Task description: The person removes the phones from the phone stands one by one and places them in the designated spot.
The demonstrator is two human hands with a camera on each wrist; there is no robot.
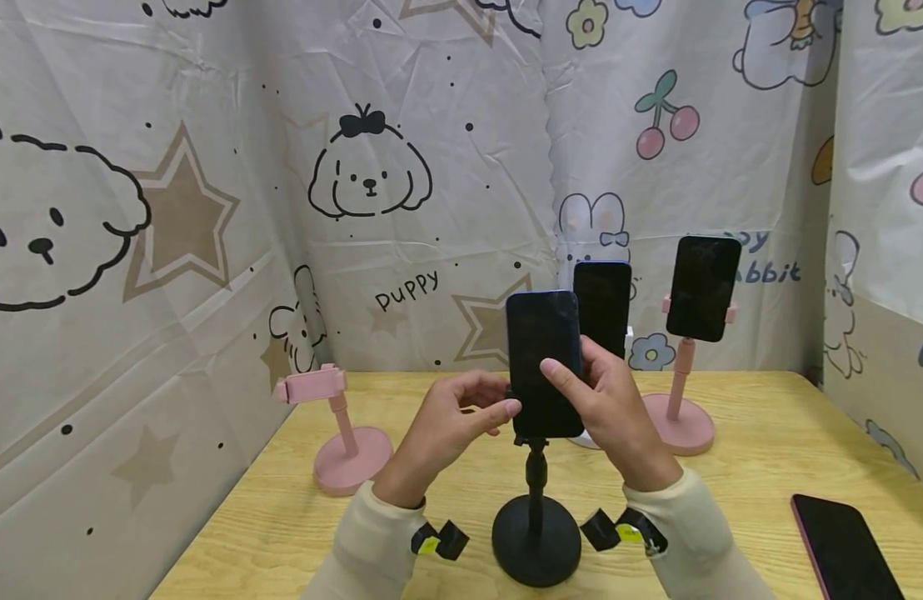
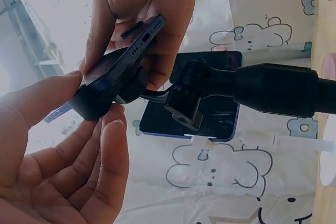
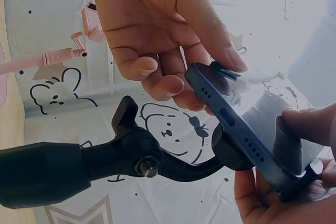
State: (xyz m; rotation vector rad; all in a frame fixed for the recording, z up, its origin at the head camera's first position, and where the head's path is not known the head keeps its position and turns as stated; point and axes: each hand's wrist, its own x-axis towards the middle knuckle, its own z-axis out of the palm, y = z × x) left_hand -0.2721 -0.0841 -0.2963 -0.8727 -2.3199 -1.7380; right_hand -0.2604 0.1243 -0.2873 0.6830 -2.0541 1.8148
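The dark phone [image 1: 535, 333] stands upright at the head of the black stand [image 1: 536, 550], whose round base rests on the wood-grained surface [image 1: 259, 517]. The grip of the right hand [image 1: 619, 417] holds the phone narrowly at its right edge, thumb on the glass and fingers behind. The grip of the left hand [image 1: 442, 429] is likewise narrow: thumb and fingertips pinch one end of the black clamp [image 2: 94, 100], at the phone's left edge; how hard they press cannot be told. Judged by its kind, the phone is stiff, fairly light and smooth, hence apt to slip, and its glass would probably crack if dropped or squeezed at one point. It is best taken by the long side edges, or with thumb in front and fingers spread over the back, clear of the clamp. Behind, at left, stands a pink stand [image 1: 352, 462] without a phone; at right, a second pink stand [image 1: 679, 433] bears another phone [image 1: 705, 287].
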